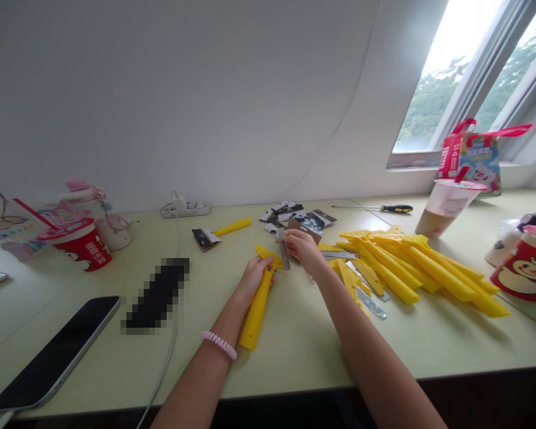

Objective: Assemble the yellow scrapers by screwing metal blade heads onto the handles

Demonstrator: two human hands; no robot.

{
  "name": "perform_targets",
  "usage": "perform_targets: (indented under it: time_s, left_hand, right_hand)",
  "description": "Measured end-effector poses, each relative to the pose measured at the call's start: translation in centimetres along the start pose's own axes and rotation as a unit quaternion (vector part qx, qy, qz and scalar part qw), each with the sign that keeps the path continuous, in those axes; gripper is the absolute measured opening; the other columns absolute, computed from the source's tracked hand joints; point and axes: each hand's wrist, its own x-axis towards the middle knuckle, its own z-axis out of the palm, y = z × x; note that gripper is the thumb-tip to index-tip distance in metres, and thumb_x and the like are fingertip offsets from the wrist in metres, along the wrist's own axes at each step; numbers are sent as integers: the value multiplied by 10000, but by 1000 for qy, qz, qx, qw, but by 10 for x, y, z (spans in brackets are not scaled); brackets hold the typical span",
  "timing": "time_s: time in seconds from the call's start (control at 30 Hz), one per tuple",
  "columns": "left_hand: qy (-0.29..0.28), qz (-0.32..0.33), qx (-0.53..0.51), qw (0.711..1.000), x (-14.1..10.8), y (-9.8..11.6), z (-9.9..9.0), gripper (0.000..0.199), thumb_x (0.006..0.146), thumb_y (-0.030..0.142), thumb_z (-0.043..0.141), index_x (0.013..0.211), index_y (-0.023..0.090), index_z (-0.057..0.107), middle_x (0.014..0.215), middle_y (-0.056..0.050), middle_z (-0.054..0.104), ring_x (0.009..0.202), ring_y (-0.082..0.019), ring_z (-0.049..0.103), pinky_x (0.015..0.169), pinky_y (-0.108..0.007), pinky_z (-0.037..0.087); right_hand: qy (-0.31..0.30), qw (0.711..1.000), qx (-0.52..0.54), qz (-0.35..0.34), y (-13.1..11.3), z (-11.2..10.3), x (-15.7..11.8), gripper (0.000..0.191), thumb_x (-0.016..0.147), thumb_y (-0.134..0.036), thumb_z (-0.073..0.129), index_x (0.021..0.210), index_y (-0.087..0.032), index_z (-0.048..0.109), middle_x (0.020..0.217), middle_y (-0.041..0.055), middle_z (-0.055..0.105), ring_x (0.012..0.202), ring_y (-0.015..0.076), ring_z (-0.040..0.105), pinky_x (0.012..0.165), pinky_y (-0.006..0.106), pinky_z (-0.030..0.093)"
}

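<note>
Closed, my left grip (251, 277) wraps a yellow plastic handle (255, 316) near its head; my right grip (304, 247), fingers nearly together, pinches a flat grey metal strip (284, 257) at that head. I judge the step in hand as lining up strip and head; any move calls for a steady handle and fingertips off the strip's edges. Both lie left of the heap of yellow plastic handles (444, 273) on the pale counter (295, 351). I count one held handle, one held strip, one black-and-yellow screwdriver (396, 208) behind the heap (itself too overlapped to count).
</note>
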Motion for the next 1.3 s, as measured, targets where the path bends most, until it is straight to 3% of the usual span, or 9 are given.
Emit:
perform_targets:
  time_s: [0.2, 0.27, 0.43, 0.53, 0.63, 0.9, 1.1, 1.3]
  left_hand:
    - [7, -2, 5, 1000, 1, -1, 0, 171, 731, 282, 525, 826, 143, 493, 535, -4, 533, 357, -90, 480, 351, -202, 357]
    - [10, -3, 5, 1000, 2, -1, 0, 178, 730, 287, 528, 829, 142, 498, 535, -5, 533, 364, -91, 484, 354, -201, 359]
    - [34, 10, -22, 999, 2, 2, -2, 239, 709, 295, 563, 885, 139, 519, 524, 5, 529, 372, -93, 490, 369, -199, 358]
    - [63, 20, -36, 997, 2, 5, -3, 241, 705, 277, 555, 889, 123, 528, 509, 3, 527, 378, -103, 497, 377, -207, 367]
    - [77, 27, -40, 996, 1, 6, -3, 245, 697, 291, 553, 870, 118, 535, 471, 4, 516, 377, -111, 495, 376, -209, 369]
    - [103, 37, -24, 994, -2, 7, 0, 241, 660, 324, 581, 789, 123, 551, 429, 6, 505, 365, -118, 490, 371, -213, 372]
    - [124, 79, 10, 989, 2, 3, -2, 238, 621, 354, 603, 633, 122, 549, 444, -5, 526, 374, -116, 488, 407, -232, 375]
    - [152, 120, -18, 981, 6, 0, -7, 259, 615, 376, 598, 636, 120, 559, 524, 1, 542, 488, -111, 514, 476, -223, 391]
  right_hand:
    - [21, 990, 135, -23, -1, -3, -1, 431, 500, -69, 699, 869, -248, 568, 708, -40, 574, 664, 117, 604, 681, 276, 549]
    - [13, 991, 132, -32, 1, -1, -1, 392, 490, -63, 700, 828, -229, 591, 699, -33, 571, 691, 129, 611, 739, 302, 543]
    - [8, 999, -43, -9, 8, 4, -1, 150, 522, -182, 695, 645, -147, 615, 616, 7, 584, 633, 137, 594, 650, 269, 508]
    - [20, 977, -205, -59, 13, 4, 0, 155, 541, -262, 685, 631, -144, 639, 576, 3, 577, 567, 115, 535, 551, 237, 433]
    - [10, 954, -286, -90, 15, 2, 1, 186, 588, -325, 646, 646, -149, 664, 583, 6, 580, 566, 110, 505, 531, 227, 377]
    - [-21, 956, -294, -12, 20, 0, 1, 281, 600, -385, 629, 728, -142, 684, 642, 21, 596, 609, 120, 502, 534, 217, 373]
    - [-42, 961, -265, 63, 12, 2, -4, 248, 595, -372, 633, 636, -127, 635, 556, -1, 503, 516, 88, 433, 468, 206, 360]
    - [-47, 959, -270, 64, 4, 2, -9, 225, 585, -358, 644, 607, -139, 600, 560, -9, 479, 514, 78, 405, 441, 198, 301]
